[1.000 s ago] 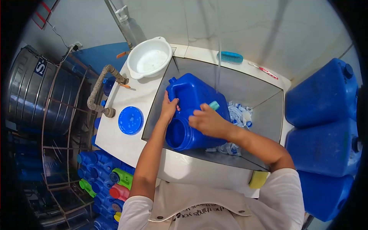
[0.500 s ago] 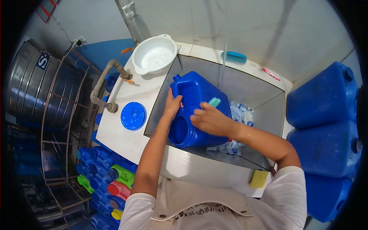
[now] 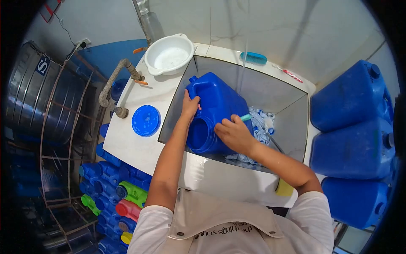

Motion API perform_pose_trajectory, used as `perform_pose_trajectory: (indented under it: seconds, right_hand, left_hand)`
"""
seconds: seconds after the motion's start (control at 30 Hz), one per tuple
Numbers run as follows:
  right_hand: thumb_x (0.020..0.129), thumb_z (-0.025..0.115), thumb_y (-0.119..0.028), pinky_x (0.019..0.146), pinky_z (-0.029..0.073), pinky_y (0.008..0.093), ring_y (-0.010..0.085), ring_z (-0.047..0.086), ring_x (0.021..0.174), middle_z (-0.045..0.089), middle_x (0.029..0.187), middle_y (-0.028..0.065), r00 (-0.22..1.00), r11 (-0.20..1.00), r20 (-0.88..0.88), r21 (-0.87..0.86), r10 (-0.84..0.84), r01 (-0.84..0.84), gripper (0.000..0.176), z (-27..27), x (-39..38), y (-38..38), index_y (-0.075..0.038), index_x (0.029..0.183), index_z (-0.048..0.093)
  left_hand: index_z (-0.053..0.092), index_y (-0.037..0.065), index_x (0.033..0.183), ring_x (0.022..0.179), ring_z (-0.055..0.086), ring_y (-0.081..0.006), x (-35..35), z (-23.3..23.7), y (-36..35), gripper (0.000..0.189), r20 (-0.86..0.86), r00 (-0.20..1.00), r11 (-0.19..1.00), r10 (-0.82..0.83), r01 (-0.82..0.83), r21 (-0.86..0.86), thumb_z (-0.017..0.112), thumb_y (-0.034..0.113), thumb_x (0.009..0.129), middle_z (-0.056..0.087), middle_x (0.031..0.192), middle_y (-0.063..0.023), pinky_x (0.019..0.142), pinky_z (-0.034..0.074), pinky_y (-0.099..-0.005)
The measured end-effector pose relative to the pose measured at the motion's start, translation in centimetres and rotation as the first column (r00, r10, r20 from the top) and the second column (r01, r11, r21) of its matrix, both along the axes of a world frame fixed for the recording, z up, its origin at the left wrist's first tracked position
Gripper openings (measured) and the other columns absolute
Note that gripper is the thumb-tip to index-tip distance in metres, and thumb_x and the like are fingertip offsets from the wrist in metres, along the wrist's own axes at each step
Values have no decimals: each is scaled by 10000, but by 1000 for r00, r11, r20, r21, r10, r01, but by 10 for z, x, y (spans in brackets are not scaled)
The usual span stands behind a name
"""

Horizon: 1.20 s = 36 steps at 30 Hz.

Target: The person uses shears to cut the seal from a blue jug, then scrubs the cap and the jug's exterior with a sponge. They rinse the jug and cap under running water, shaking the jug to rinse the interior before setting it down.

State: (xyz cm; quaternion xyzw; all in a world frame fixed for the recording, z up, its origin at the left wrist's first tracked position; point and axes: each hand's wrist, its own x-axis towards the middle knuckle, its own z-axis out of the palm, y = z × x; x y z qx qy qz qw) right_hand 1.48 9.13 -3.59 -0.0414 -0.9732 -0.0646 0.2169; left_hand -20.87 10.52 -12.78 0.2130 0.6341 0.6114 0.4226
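A big blue plastic water jug (image 3: 226, 101) lies tilted in the grey sink (image 3: 292, 114), its wide round mouth facing me. My left hand (image 3: 190, 106) is closed on the jug's handle side, just above the mouth. My right hand (image 3: 234, 134) is a fist beside the mouth, against the jug's body. Out of the top of that fist sticks a teal handle (image 3: 245, 117); the working end is hidden. Crumpled blue-and-white plastic wrappers (image 3: 263, 122) lie in the sink behind the jug. The round blue lid (image 3: 146, 120) rests on the counter to the left.
A white basin (image 3: 169, 55) stands at the counter's back left, near the pipe (image 3: 111, 86). A blue brush (image 3: 253, 58) and a red-and-white toothbrush (image 3: 289, 75) lie on the back ledge. Blue jugs (image 3: 349, 148) are stacked at right. A yellow sponge (image 3: 284, 189) sits in front.
My right fist has shifted slightly beside the jug's mouth, and the teal handle now points more to the right. My left hand keeps its hold. The whole view has shifted a little.
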Motion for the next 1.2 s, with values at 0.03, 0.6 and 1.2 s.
perform_pose_trajectory:
  seconds: [0.03, 0.6, 1.2]
  right_hand:
    - [765, 574, -174, 754, 362, 339, 141, 478, 775, 464, 770, -11, 995, 999, 97, -33, -4, 8, 89, 1, 7, -11, -106, 753, 629]
    - [714, 611, -108, 809, 351, 376, 151, 510, 805, 514, 815, -7, 950, 950, -42, -2, -311, 311, 205, 30, 58, 29, -88, 915, 646]
    - [724, 594, -111, 814, 358, 373, 157, 518, 805, 515, 794, -3, 899, 901, -110, 52, -423, 430, 167, 34, 47, 51, -81, 884, 633]
  left_hand:
    - [36, 11, 1457, 457, 489, -128, 0, 1, 1, 842, -11, 1000, 1000, 10, -10, -16, 544, 15, 786, 540, 700, -85, 397, 433, -273]
    - [-131, -5, 1423, 478, 552, -205, 38, 37, 60, 877, -48, 969, 925, 242, -246, -289, 489, -20, 803, 583, 787, -201, 402, 459, -306]
    - [-152, 2, 1420, 663, 643, -329, 37, 39, 87, 936, -61, 956, 875, 286, -286, -390, 509, -37, 758, 570, 966, -306, 470, 533, -383]
